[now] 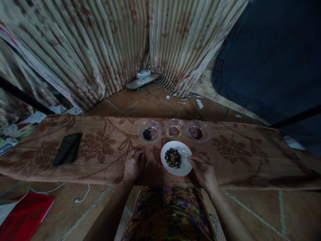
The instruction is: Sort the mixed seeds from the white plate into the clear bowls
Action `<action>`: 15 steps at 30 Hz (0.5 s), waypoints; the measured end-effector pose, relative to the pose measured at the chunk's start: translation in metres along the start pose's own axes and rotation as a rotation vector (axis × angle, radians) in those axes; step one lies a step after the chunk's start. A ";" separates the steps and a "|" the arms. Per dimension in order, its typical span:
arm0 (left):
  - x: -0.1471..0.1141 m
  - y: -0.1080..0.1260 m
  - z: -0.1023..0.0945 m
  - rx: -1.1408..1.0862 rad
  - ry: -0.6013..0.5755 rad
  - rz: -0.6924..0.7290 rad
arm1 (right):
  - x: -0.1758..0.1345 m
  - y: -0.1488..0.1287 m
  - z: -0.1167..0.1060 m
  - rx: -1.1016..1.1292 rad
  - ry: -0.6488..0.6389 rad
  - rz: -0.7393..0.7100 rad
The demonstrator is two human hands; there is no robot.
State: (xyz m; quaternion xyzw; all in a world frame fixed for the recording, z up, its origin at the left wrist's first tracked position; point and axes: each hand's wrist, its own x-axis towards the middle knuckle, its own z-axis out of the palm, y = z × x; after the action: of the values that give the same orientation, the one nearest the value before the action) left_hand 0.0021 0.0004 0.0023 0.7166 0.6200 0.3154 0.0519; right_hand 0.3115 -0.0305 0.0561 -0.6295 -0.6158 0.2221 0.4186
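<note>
My right hand [202, 170] is closed on thin metal tweezers [185, 156], whose tips reach over a white plate with a red rim [186, 167]. On the plate's left half lies a mixed heap of dark and yellow beans [173, 158]. My left hand [134, 164] rests on the cloth left of the plate, fingers curled, with nothing visible in it. Behind the plate stand three clear plastic bowls in a row: a left bowl [155, 125] with black beans [147, 134], a middle bowl [173, 121] with yellow kernels [177, 134], and a right bowl [204, 127] with dark red beans [198, 134].
A brown flowered cloth [100, 167] covers the long narrow table. A dark phone or tablet [67, 150] lies at its left. Beyond are striped curtains [105, 50], a skateboard [142, 81] and white scraps on the tiled floor. A red bag [27, 214] lies at lower left.
</note>
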 end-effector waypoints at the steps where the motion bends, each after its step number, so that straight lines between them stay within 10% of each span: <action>1: 0.000 0.000 0.000 -0.002 -0.001 -0.001 | 0.000 -0.001 0.000 -0.002 0.005 -0.005; 15: 0.002 -0.001 -0.001 -0.019 -0.004 0.018 | 0.041 0.000 -0.036 -0.033 0.313 -0.057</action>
State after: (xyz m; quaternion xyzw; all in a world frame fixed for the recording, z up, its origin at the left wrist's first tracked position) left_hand 0.0010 0.0018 0.0031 0.7222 0.6104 0.3203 0.0569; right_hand 0.3464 0.0001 0.0857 -0.6454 -0.5642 0.0993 0.5053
